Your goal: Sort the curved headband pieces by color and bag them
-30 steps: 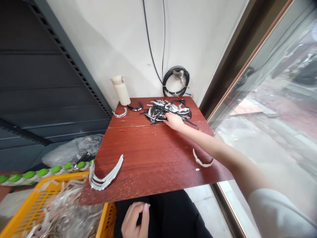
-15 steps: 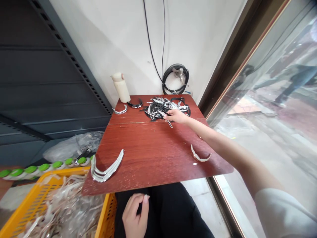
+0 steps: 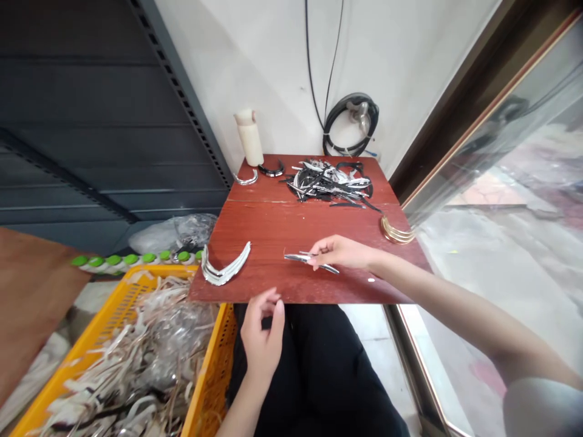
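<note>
In the head view, the right hand [image 3: 341,250] grasps a few slim strips [image 3: 328,268] between the thumb and the fingertips. The strips cross beneath the fingers, one end poking out to the left past the tips, the other slanting down to the right under the palm. They look dark and glossy with pale highlights, narrow and slightly bowed; whether they touch the tabletop I cannot tell. The left hand [image 3: 263,325] is released — fingers loosely curled, thumb apart from them — near the front edge of the table [image 3: 273,224].

The table has a smooth reddish-brown, wood-grained surface with a seam running across it. Behind the right hand lies a tangled pile [image 3: 325,182] of black, white and silvery strips, flat and curved. A white bundle [image 3: 223,278] of nested, shiny crescents rests at the left front, and a gold bundle [image 3: 395,232] bends in similar arcs near the right edge. At the back left, a silver curve [image 3: 247,179] and a black curve [image 3: 272,172] lie near a cream, matte-looking jug [image 3: 250,142]. Below the table on the left, a perforated yellow basket [image 3: 223,340] holds crinkled clear plastic [image 3: 168,346] among limp strands.
</note>
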The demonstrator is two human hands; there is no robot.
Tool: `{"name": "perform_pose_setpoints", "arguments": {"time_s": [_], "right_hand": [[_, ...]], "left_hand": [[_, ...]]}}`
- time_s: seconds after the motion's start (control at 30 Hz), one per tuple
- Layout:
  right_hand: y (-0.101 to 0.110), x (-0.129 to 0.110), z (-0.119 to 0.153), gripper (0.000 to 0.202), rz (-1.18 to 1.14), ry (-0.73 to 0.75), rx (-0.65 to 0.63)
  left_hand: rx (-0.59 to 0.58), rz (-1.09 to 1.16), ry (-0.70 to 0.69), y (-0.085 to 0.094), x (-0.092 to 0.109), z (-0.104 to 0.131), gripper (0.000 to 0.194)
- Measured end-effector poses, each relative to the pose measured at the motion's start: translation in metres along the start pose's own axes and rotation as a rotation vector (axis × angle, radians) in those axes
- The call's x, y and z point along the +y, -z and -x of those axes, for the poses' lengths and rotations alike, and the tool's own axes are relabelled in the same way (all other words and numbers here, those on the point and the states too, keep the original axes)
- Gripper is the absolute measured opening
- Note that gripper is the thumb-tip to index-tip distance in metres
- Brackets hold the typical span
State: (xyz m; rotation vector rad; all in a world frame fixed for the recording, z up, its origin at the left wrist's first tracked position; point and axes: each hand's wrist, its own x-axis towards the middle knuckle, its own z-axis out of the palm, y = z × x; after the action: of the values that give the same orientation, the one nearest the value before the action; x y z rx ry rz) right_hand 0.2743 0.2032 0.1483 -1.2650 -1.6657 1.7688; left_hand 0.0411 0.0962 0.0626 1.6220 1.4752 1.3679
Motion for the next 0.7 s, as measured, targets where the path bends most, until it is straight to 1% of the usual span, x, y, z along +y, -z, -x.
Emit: {"name": "perform_pose_setpoints", "arguments": {"time_s": [0.07,0.1,0.2,0.33,0.4,0.47,0.6,0.67,0.7], "right_hand": [[-0.015,0.004,0.015,0.03,-0.038,0.0,-0.029],[-0.02,0.007,0.022,0.03,-0.059,0.008,-0.032],[-0.03,0.019,0.043,0.031,-0.065,0.025,0.005],[-0.033,0.034,0.07,0.035,-0.004,0.02,0.12],[-0.033,0.038,0.083,0.038,0.02,0.003,0.176],[-0.033,0.042,0.095,0.039,0.038,-0.016,0.216],[-0.032,0.05,0.119,0.035,0.066,0.011,0.285],[-0.031,0.057,0.132,0.034,0.071,0.024,0.333],[-0.03,0.061,0.139,0.033,0.069,0.013,0.372]], "left_hand": [[-0.062,0.113,0.123,-0.004,0.011,-0.012,0.037],[-0.094,0.167,0.164,-0.006,0.016,-0.017,0.037],[-0.161,0.25,0.23,-0.015,0.028,-0.022,0.026],[-0.178,0.309,0.261,-0.029,0.036,-0.014,0.024],[-0.18,0.364,0.283,-0.036,0.04,-0.008,0.025],[-0.208,0.401,0.309,-0.043,0.044,-0.005,0.026],[-0.268,0.396,0.312,-0.057,0.054,-0.001,0.024],[-0.263,0.37,0.255,-0.063,0.055,0.003,0.02],[-0.253,0.349,0.199,-0.066,0.056,0.006,0.017]]}}
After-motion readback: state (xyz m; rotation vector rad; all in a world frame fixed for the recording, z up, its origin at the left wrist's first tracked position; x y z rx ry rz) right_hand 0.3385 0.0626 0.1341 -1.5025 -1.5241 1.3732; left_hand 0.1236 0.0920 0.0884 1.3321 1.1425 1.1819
